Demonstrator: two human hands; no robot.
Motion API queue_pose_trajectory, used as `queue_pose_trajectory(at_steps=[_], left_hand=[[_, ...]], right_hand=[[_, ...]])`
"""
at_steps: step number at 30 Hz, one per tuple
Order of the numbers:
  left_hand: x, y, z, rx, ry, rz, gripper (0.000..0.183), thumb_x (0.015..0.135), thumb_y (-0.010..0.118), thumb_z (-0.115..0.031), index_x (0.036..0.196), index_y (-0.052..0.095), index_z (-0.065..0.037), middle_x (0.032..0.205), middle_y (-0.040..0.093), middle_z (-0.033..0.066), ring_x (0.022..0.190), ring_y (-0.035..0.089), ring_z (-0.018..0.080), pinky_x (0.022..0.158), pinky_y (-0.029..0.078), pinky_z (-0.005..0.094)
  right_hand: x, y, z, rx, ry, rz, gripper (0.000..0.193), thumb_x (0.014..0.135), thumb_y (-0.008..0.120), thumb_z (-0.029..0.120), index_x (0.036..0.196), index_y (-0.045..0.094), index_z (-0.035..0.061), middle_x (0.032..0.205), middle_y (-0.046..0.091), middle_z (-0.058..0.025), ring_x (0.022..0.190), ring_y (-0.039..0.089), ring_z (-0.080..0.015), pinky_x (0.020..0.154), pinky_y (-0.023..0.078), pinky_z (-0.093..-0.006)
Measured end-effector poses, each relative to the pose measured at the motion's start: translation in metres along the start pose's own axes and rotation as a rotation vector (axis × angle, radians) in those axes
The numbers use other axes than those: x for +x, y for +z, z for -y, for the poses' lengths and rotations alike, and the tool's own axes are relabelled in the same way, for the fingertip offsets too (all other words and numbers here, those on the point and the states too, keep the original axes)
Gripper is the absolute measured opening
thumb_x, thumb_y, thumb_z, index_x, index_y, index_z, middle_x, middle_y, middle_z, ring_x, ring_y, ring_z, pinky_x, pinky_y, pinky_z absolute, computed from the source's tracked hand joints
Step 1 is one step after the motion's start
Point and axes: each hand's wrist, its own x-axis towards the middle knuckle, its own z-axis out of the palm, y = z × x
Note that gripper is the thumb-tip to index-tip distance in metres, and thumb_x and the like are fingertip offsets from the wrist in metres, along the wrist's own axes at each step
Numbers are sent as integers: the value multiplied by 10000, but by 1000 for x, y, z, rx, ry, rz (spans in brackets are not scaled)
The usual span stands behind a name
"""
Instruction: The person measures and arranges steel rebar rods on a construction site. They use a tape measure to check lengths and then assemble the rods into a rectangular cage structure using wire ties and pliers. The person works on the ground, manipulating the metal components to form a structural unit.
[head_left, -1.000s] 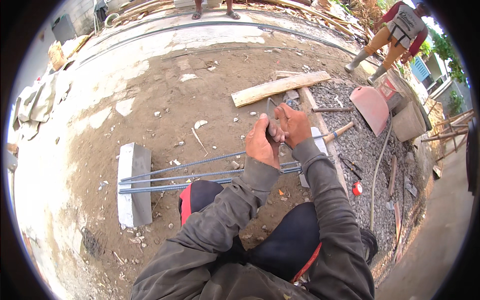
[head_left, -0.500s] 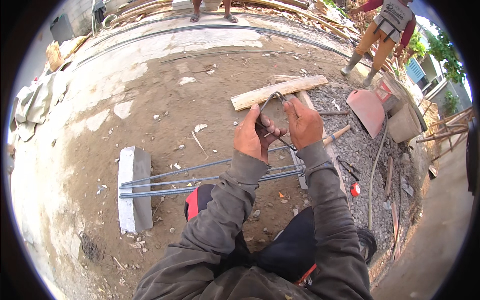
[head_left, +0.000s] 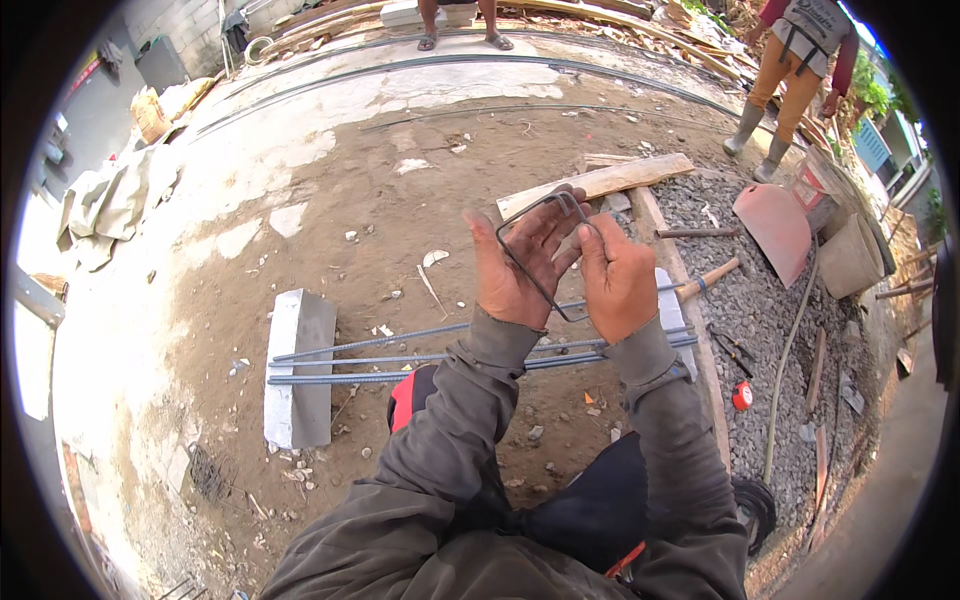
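A rectangular stirrup of thin dark steel rod (head_left: 530, 277) is held up in front of me, tilted. My right hand (head_left: 620, 280) pinches its right side between thumb and fingers. Behind it, my left hand (head_left: 520, 262) is open, palm turned up and thumb apart, with the rod crossing in front of the palm; whether they touch I cannot tell. Below, several ribbed steel bars (head_left: 350, 379) lie side by side across a pale block (head_left: 284, 415) on the left and another pale block (head_left: 672, 300) on the right, partly behind my right wrist.
Right of the bars are a wooden handle (head_left: 712, 278), pliers (head_left: 735, 350), a red tape measure (head_left: 742, 396) and a hose (head_left: 788, 345) on gravel. Beyond lie a plank (head_left: 620, 180), a reddish scoop (head_left: 775, 230) and buckets (head_left: 850, 255). A person in boots (head_left: 790, 90) stands far right; another's feet (head_left: 498, 41) show.
My left hand has opened from its closed grip, palm now up. The stirrup has turned so its frame shows wider, still in my right hand. The view has shifted left.
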Motion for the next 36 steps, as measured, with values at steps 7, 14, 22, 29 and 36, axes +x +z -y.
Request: queue_pose_trajectory(at_steps=[7,14,22,29,36], left_hand=[[4,-3,-7,-12,-203,116,795,979,291,-573,1396,480,77,1429,498,239,1327,471,376,1126,375,481],[3,-4,0,68,-200,-16,752,963,321,-519,1346,516,99,1374,544,231,1276,514,369,1114,396,463],[8,-12,-2,50,-170,-113,701,979,309,-480,1330,530,85,1383,543,226,1270,522,357,1087,420,471],[19,-29,-30,-141,-61,-212,640,982,340,-418,1383,472,63,1436,478,239,1360,439,391,1140,355,576],[16,-30,-18,-151,-49,-245,661,988,330,-452,1382,478,58,1416,489,231,1351,438,403,1136,351,588]], right_hand=[[-8,7,-9,113,8,-10,189,1021,512,206,943,580,48,663,657,-138,644,671,-363,528,484,-451],[-14,15,-13,10,13,-27,176,1012,516,197,953,566,38,663,656,-141,646,666,-376,537,483,-476],[-4,16,-13,213,122,34,275,1036,504,252,1038,626,5,646,650,-126,613,684,-275,551,506,-403],[11,-12,-53,406,275,-65,466,1061,441,389,1038,678,-12,808,684,-60,710,600,-116,598,480,-266],[8,-32,-66,450,326,118,433,1031,505,393,1064,675,-4,826,674,-52,746,626,-117,614,508,-255]])
